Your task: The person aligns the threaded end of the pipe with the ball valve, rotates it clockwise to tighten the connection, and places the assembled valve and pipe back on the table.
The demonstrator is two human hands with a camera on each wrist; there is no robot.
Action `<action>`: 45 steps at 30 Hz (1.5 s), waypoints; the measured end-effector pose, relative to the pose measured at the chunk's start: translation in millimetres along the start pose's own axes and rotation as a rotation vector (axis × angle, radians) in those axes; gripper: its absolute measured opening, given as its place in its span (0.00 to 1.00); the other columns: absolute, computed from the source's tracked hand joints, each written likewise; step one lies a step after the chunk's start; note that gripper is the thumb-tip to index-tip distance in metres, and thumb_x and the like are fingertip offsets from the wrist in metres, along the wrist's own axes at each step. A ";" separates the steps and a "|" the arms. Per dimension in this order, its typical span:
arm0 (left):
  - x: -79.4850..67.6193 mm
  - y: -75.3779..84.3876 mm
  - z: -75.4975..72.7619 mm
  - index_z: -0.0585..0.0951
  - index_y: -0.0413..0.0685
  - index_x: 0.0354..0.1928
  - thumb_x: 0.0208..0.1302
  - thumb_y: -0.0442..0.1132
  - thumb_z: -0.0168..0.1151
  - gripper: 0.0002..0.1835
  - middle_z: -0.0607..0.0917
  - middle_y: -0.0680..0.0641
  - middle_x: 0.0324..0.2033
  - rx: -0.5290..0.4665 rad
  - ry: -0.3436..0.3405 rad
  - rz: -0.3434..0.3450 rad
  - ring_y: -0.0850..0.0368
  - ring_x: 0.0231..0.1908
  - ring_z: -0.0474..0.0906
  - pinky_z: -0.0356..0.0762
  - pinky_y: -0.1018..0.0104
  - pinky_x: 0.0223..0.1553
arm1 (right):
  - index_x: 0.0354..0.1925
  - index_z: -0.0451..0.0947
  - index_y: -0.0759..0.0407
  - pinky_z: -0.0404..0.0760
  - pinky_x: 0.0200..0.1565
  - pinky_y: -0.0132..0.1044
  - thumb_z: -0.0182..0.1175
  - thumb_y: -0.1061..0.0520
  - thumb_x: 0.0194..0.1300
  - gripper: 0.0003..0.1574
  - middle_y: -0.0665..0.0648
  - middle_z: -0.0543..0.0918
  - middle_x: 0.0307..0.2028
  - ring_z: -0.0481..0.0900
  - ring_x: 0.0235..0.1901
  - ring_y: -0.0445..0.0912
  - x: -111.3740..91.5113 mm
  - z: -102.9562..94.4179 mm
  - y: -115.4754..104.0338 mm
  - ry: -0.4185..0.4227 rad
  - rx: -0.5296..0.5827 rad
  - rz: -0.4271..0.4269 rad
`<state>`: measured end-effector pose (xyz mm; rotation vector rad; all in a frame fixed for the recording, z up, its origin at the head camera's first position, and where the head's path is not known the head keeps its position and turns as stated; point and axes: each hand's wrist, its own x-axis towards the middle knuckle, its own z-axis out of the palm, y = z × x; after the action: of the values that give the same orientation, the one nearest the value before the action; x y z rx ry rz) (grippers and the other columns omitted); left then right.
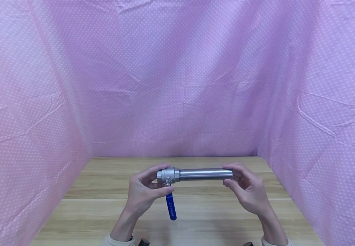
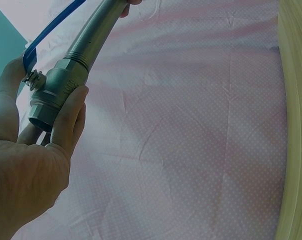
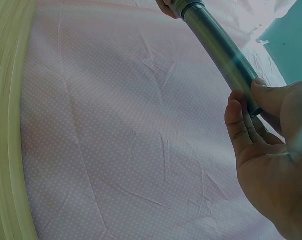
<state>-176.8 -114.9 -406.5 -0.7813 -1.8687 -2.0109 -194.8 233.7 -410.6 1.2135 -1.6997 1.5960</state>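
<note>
A silver ball valve (image 1: pixel 170 174) with a blue lever handle (image 1: pixel 171 207) is joined to a steel pipe (image 1: pixel 205 174). Both are held up level over the table in the head view. My left hand (image 1: pixel 143 189) grips the valve body, its thumb by the base of the handle, which points toward me. At the other end, my right hand (image 1: pixel 249 188) pinches the pipe between thumb and fingers. Threads (image 2: pixel 77 58) show where the pipe meets the valve in the left wrist view. The pipe's free end (image 3: pixel 255 111) sits between the right fingertips.
Under the hands lies a light wood-grain table (image 1: pixel 195 218). Pink cloth with white dots (image 1: pixel 177 85) hangs as walls at the back and both sides. Dark objects (image 1: pixel 144 242) show beside the wrists at the bottom edge.
</note>
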 end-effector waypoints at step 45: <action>-0.3 2.3 0.6 0.84 0.27 0.65 0.53 0.18 0.83 0.34 0.94 0.53 0.58 -0.003 -0.005 -0.004 0.57 0.53 0.93 0.99 0.55 0.53 | 0.63 0.80 0.79 0.92 0.35 0.28 0.59 0.89 0.64 0.31 0.56 0.91 0.38 0.90 0.36 0.39 -0.8 -0.5 -1.7 0.000 -0.048 0.056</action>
<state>-175.1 -114.7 -404.7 -0.7845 -1.8713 -2.0168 -193.1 234.6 -410.2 1.1522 -1.7766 1.5782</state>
